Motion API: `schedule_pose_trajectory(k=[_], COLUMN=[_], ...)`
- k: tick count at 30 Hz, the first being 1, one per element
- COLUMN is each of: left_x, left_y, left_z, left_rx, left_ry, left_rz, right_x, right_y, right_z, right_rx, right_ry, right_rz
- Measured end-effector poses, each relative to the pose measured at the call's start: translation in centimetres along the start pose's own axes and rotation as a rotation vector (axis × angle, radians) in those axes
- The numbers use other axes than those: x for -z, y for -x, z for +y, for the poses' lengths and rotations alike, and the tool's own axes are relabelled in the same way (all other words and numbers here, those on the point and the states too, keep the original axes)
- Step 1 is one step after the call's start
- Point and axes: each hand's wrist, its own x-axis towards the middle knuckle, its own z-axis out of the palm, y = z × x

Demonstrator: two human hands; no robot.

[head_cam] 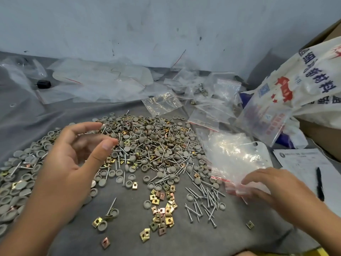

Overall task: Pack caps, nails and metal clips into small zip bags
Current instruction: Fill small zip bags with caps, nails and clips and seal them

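A wide heap of grey caps (145,139), nails and brass-coloured metal clips covers the grey cloth (193,237). Nearer me lie a small cluster of clips (162,207) and a group of nails (204,204). My left hand (73,157) hovers above the heap's left side with relaxed, slightly bent fingers and holds nothing. My right hand (273,187) rests with its fingers on a stack of small zip bags (238,163) with red seal strips at the right.
Filled and empty zip bags (214,100) lie behind the heap by the wall. A printed sack (299,85) and a cardboard box (321,133) stand at the right. A paper sheet (302,163) with a black pen (320,183) lies beside my right hand.
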Motion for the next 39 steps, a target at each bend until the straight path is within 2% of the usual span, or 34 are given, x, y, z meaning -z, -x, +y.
schedule_pose_trajectory(k=[2, 5, 6, 9, 12, 15, 18, 19, 21, 23, 24, 27, 30, 33, 39], left_x=[0.0, 0.2, 0.3, 0.7, 0.9, 0.6, -0.3, -0.7, -1.8, -2.8, -3.1, -3.3, -2.8, -2.5, -1.0], left_y=[0.1, 0.5, 0.6, 0.8, 0.9, 1.1, 1.4, 1.6, 2.0, 2.4, 2.6, 2.5, 2.4, 2.6, 2.4], left_z=[0.2, 0.8, 1.0, 1.5, 1.6, 1.5, 1.8, 2.1, 2.6, 3.1, 3.3, 3.4, 3.1, 2.8, 2.6], left_rx=[0.004, 0.021, 0.026, 0.035, 0.056, 0.081, 0.081, 0.071, 0.020, -0.049, -0.072, -0.084, -0.078, -0.054, -0.169], left_ry=[0.018, 0.015, 0.014, 0.002, -0.031, -0.062, -0.067, -0.075, -0.100, -0.122, -0.129, -0.202, -0.275, -0.302, -0.445], left_rz=[0.001, -0.008, -0.015, -0.032, -0.075, -0.133, -0.169, -0.179, -0.201, -0.213, -0.210, -0.166, -0.157, -0.145, 0.099], right_x=[0.4, 0.1, 0.0, -0.2, -0.2, 0.0, 2.1, 2.8, 3.1, 2.5, 2.1, 0.5, -1.1, -1.9, -1.8], right_y=[0.2, 0.1, 0.1, 0.6, 0.9, 0.6, -1.4, -2.4, -4.3, -6.1, -6.8, -8.1, -8.2, -8.3, -7.9], right_z=[-0.2, -0.9, -0.8, -0.1, 0.2, 0.6, -3.8, -6.4, -12.0, -17.1, -19.0, -21.6, -21.1, -20.5, -20.9], right_rx=[-0.028, -0.018, -0.024, -0.136, -0.230, -0.307, -0.245, -0.180, 0.002, 0.127, 0.158, 0.154, 0.107, 0.077, 0.091], right_ry=[-0.008, 0.187, 0.158, -0.049, -0.189, -0.333, -0.673, -0.840, -1.083, -1.213, -1.246, -1.375, -1.536, -1.547, -1.376], right_rz=[0.110, -0.005, 0.047, 0.332, 0.372, 0.499, 0.668, 0.667, 0.538, 0.354, 0.316, 0.263, 0.155, 0.079, 0.175])
